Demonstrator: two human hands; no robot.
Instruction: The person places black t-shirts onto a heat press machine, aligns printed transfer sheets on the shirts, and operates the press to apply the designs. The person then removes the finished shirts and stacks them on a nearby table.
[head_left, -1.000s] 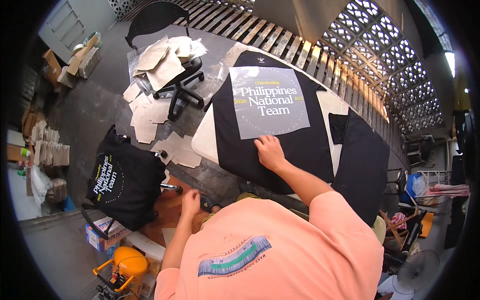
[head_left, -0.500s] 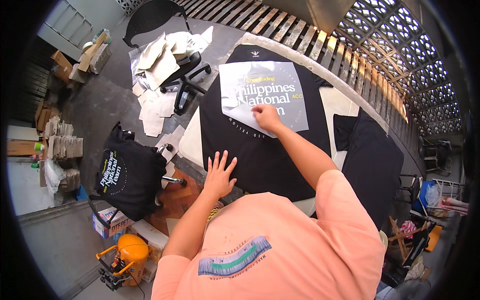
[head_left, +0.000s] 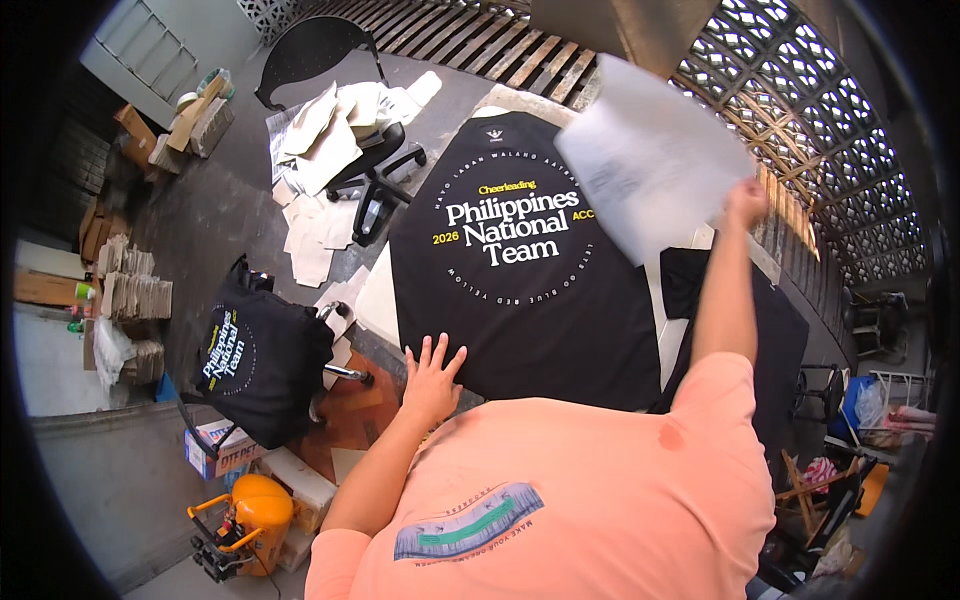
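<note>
Black fabric shirt with white and yellow lettering [head_left: 520,340] — laid out on a pale-topped table [head_left: 378,305], in front of the person. Change noted: a large, translucent, pale film sheet [head_left: 650,150], half a second ago only partly folded back over the lettering, is now lifted to the upper right. Judged from this, the peeling of this sheet is finished or nearly so. Condition of shirt: mostly smooth; central lettering exposed and seemingly whole; small white emblem near the collar; ring of fine white characters around the print, its right-hand part hidden behind the sheet. Right hand [head_left: 745,203]: blurred, fingers closed on the sheet's right edge; exact finger placement cannot be told. Left hand [head_left: 433,380]: fingers spread and flat, touching the shirt's lower left edge, gripping nothing. Adjacent item: plain black folded garment [head_left: 765,335] — just right of the shirt.
</note>
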